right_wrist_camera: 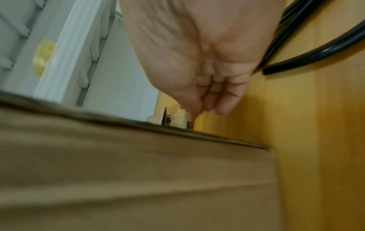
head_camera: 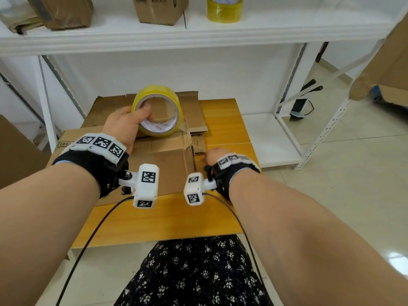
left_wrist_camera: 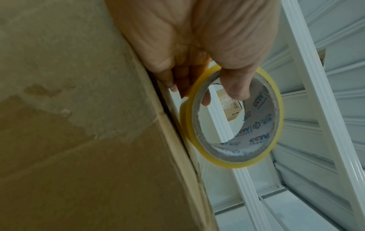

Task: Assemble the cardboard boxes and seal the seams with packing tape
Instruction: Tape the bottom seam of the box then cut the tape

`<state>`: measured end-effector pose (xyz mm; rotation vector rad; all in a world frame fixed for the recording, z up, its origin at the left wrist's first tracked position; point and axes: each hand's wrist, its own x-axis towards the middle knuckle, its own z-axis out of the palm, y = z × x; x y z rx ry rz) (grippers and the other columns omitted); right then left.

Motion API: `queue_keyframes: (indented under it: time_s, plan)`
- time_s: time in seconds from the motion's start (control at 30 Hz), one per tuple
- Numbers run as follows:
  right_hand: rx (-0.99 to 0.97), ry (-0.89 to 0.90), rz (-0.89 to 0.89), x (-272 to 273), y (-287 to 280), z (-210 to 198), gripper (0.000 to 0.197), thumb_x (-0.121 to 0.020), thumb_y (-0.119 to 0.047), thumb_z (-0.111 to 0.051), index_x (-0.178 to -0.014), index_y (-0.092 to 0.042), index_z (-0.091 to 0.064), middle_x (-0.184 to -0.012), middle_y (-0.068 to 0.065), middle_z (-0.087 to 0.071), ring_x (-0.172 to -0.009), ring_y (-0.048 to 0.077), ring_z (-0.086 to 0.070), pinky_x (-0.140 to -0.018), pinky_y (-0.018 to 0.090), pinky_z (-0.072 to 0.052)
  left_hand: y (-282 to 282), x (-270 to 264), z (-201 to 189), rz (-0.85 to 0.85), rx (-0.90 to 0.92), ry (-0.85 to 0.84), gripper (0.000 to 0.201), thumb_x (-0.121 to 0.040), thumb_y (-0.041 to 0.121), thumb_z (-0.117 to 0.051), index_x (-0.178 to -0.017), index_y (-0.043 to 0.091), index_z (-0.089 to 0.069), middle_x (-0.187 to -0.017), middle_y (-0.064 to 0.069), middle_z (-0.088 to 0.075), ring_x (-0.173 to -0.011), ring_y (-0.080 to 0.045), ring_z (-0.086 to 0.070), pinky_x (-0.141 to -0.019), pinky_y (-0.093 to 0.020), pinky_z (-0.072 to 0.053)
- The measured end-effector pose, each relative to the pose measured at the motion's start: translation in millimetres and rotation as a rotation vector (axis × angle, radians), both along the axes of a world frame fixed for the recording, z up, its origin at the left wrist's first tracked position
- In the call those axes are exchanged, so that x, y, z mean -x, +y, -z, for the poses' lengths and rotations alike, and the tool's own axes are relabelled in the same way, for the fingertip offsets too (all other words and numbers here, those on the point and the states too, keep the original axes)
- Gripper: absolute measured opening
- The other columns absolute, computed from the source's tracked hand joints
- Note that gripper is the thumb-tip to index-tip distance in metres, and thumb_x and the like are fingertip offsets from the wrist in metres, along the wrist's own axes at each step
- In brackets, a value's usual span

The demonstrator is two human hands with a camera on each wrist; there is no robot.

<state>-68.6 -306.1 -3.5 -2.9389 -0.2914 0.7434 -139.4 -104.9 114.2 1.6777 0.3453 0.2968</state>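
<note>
left hand grip: clamped on yellow packing tape roll | right hand grip: pinching something small at brown cardboard box edge, identity unclear

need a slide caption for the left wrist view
Left hand grips a yellow packing tape roll, thumb through its core, beside the cardboard box.

A packing or storage room: white metal shelving holding cardboard boxes and a spare tape roll, flattened cartons on a low wooden table, tiled floor
</note>
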Motion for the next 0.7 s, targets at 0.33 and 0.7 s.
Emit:
queue_keyframes:
  time_s: [0.33, 0.7]
  plan:
    - [-1.716, 0.468, 0.842, 5.6, 22.2, -94.0, 0.034, -0.103, -0.026, -0.047, -0.074, -0.009, -0.054, -0.057, 0.003, -0.052, -0.042, 0.012, -0.047, -0.039, 0.022, -0.043, 0.1, -1.6, 2.2, -0.02, -0.048, -0.006, 0.029, -0.08, 0.045, -0.068, -0.061, 0.023, -0.067, -0.069, 0.004, -0.064, -0.072, -0.012, -0.058, -0.081, -0.029, -0.043]
    - [-1.319, 0.521, 0.843, 0.0, 11.4, -40.7, 0.015, -0.098, -0.015, -0.05, -0.083, -0.015, -0.053, -0.084, 0.0, -0.055, -0.068, 0.012, -0.055, -0.063, 0.025, -0.048, 2.3, -0.2, 0.9, 0.027, -0.014, 0.009, 0.03, -0.062, 0.056, -0.071, -0.055, 0.027, -0.069, -0.074, 0.0, -0.065, -0.082, -0.021, -0.059, -0.092, -0.039, -0.044]
